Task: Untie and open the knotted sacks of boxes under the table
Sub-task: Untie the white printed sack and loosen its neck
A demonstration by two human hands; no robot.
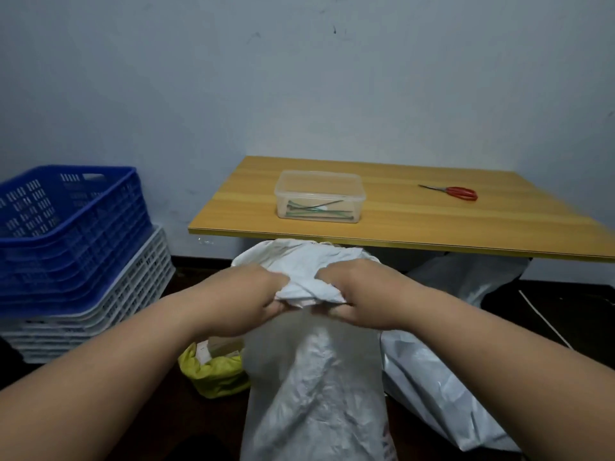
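A: Pale blue wall behind; a wooden desk (399, 214) against it, with a clear tub (319, 201) and red scissors (456, 192) on top; crates stacked at the left.

B: And the sack?

A: The white sack (316, 377) stands on the floor just near of the desk edge; its bunched neck (307, 289) is held between both hands; left hand (253, 294) and right hand (359, 296) each have fingers curled tight into the cloth.

B: How will it handle?

A: Soft, crinkly woven plastic, likely slippery; I'd judge it bulky from the boxes inside, though none show; best to pinch close to the knot and work it loose, not tug the body.
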